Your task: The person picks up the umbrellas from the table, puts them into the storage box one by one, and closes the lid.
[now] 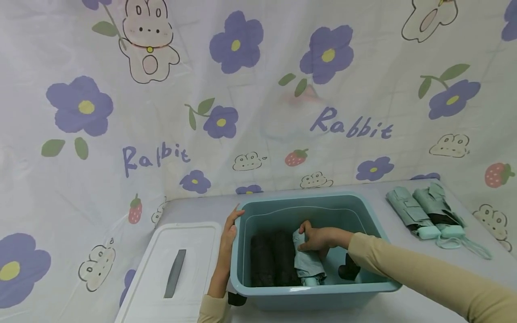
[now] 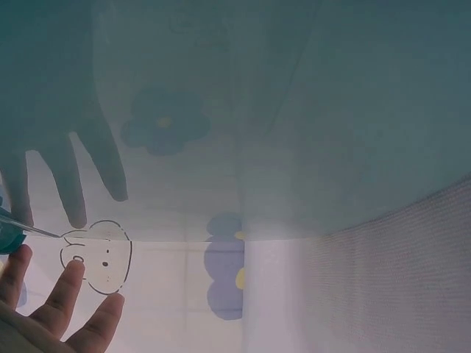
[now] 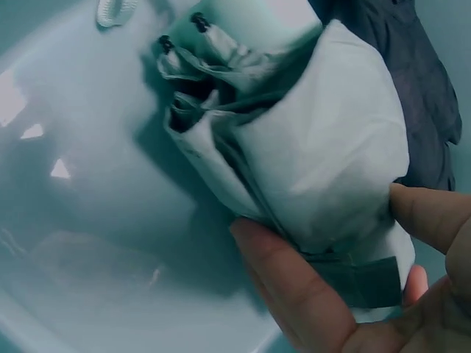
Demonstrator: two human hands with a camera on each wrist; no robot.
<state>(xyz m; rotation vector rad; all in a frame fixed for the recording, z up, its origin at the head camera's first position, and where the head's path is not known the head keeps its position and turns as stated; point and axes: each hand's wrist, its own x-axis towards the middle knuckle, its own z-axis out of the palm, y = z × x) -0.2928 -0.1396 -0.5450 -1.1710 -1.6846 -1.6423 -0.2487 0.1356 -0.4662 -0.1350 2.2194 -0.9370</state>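
Note:
Inside the blue plastic storage bin (image 1: 299, 290), my right hand (image 1: 323, 238) holds a folded mint-green umbrella (image 1: 308, 262), fingers and thumb around its fabric. In the right wrist view, the umbrella's pale handle end (image 3: 268, 22) points away from the hand (image 3: 368, 316). Two dark folded umbrellas (image 1: 262, 260) lie side by side at the bin's left, the nearer one beside the mint-green umbrella. My left hand (image 1: 228, 233) rests against the bin's left side near the rim. Its fingers (image 2: 62, 294) look straight and spread in the left wrist view.
Two more mint-green folded umbrellas (image 1: 408, 211) with wrist loops lie on the table (image 1: 371, 197) right of the bin. A white lid (image 1: 198, 251) with a grey handle (image 1: 175, 273) lies at the left. Behind the table hangs a patterned curtain (image 1: 266, 134).

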